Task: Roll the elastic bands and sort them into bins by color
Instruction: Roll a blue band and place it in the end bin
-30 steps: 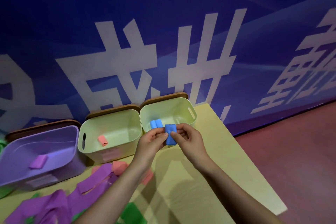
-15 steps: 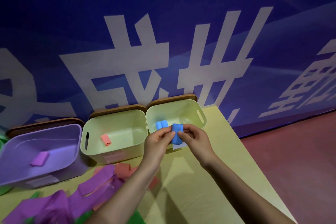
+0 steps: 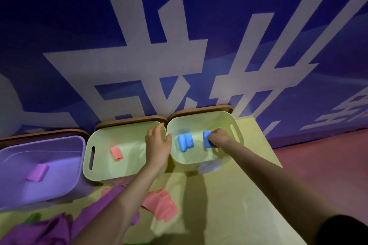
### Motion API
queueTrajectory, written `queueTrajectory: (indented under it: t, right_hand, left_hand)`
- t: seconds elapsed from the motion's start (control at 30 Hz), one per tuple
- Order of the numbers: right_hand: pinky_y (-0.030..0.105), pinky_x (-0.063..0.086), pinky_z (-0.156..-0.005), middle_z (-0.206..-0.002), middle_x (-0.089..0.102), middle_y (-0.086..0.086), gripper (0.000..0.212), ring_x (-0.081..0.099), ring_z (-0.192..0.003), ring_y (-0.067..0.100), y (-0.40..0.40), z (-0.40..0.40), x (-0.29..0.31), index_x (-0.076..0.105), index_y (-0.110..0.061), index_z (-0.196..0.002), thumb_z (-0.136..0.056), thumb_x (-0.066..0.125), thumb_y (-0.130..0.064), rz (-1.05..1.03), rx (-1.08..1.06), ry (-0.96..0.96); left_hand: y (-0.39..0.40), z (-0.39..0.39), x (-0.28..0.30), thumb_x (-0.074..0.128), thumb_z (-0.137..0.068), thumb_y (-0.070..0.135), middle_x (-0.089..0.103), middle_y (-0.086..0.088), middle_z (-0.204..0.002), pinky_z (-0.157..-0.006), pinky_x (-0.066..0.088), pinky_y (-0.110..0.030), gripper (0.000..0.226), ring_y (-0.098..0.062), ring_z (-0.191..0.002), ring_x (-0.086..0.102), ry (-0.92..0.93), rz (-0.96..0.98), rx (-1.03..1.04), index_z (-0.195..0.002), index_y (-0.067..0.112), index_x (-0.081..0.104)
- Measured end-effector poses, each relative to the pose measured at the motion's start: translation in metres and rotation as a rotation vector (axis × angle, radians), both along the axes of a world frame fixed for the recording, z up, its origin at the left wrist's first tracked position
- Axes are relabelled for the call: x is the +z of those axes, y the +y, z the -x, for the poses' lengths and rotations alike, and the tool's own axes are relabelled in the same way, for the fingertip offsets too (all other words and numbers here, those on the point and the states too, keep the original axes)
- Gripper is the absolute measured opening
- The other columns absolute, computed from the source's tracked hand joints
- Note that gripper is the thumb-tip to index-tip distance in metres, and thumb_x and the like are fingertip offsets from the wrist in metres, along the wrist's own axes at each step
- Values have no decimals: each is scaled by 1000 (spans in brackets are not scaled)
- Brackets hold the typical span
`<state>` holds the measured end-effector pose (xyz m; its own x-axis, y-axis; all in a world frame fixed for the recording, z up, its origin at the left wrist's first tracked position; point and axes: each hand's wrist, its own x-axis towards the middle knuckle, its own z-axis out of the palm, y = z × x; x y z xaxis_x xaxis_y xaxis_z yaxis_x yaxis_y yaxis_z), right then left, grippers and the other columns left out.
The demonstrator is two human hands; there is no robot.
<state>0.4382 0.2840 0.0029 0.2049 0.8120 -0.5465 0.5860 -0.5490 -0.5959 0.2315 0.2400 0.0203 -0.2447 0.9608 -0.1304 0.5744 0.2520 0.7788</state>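
Yellow tabletop (image 3: 245,195) carries everything, and the right-hand green bin (image 3: 201,160) serves as landmark. Left of it stand a second green bin (image 3: 99,173) holding one pink roll (image 3: 116,153), then a purple bin (image 3: 12,191). Loose pink bands (image 3: 161,204) lie in front. Inside the landmark bin, the right hand (image 3: 219,137) pinches a blue roll (image 3: 207,139) beside an earlier blue roll (image 3: 185,142); the left hand (image 3: 158,145) hovers open, empty, at its left rim. Placing looks underway; next, let go and fetch another band.
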Motion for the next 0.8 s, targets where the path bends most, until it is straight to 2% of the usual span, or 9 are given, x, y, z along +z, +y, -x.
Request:
queueTrajectory:
  t: [0.07, 0.17, 0.2, 0.27, 0.33, 0.4, 0.5, 0.63, 0.8]
  right_hand:
    - [23, 40, -54, -72, 47, 7, 29, 47, -72, 24, 15, 6, -15, 43, -12, -63, -91, 47, -5, 76, 38, -22]
    - [16, 33, -33, -67, 44, 8, 26, 43, -55, 19, 33, 15, -32, 44, -6, -66, -92, 44, -3, 143, 63, -73]
    - [17, 32, -33, -68, 46, 9, 21, 44, -55, 19, 37, 17, -38, 50, 0, -73, -93, 43, -3, 162, 62, -80]
    - [23, 39, -45, -85, 55, 16, 21, 51, -71, 26, 43, 22, -47, 58, 6, -103, -94, 43, -6, 190, 91, -75]
    - [28, 41, -64, -106, 61, 20, 30, 54, -86, 27, 48, 26, -54, 58, 8, -116, -94, 45, -9, 169, 127, -98]
    - [29, 40, -72, -104, 62, 18, 32, 55, -89, 25, 49, 28, -57, 62, 8, -113, -92, 48, -12, 127, 139, -123]
    - [28, 40, -74, -96, 57, 12, 33, 52, -87, 21, 48, 30, -61, 64, 6, -111, -91, 50, -15, 107, 172, -135]
    - [27, 39, -75, -113, 64, 18, 34, 56, -93, 25, 48, 29, -64, 64, 4, -113, -93, 50, -19, 106, 160, -143]
    - [28, 42, -72, -87, 58, 11, 13, 54, -83, 26, 44, 29, -62, 64, -5, -87, -87, 54, -14, 54, 205, -170]
  left_hand:
    - [5, 1, -11, 49, -96, 26, 43, -9, -143, -104, 35, -35, 52, -25, -131, 40, -27, 36, -21, -146, 21, 34]
    - [7, -3, -18, 38, -101, 29, 40, -9, -143, -97, 41, -36, 55, -27, -125, 46, -39, 71, -48, -151, 29, 18]
    - [8, -3, -19, 36, -101, 30, 40, -9, -141, -94, 42, -36, 55, -27, -122, 48, -33, 75, -49, -151, 31, 15]
    - [10, -2, -20, 35, -101, 31, 42, -8, -137, -90, 45, -36, 55, -27, -114, 52, -23, 75, -52, -151, 34, 13]
    - [10, 0, -22, 37, -101, 31, 43, -7, -135, -87, 46, -35, 55, -26, -108, 54, -29, 71, -45, -151, 34, 14]
    - [10, 1, -23, 39, -101, 30, 44, -7, -133, -87, 45, -34, 55, -26, -106, 55, -36, 68, -31, -151, 33, 16]
    - [10, 1, -25, 39, -101, 29, 43, -7, -133, -86, 43, -33, 55, -26, -107, 55, -37, 74, -26, -151, 33, 17]
    - [10, 1, -24, 39, -100, 31, 45, -5, -130, -85, 45, -34, 55, -24, -100, 56, -45, 81, -28, -151, 35, 16]
    - [9, 1, -24, 39, -101, 32, 44, -5, -131, -86, 45, -34, 55, -23, -101, 56, -63, 78, -23, -150, 35, 16]
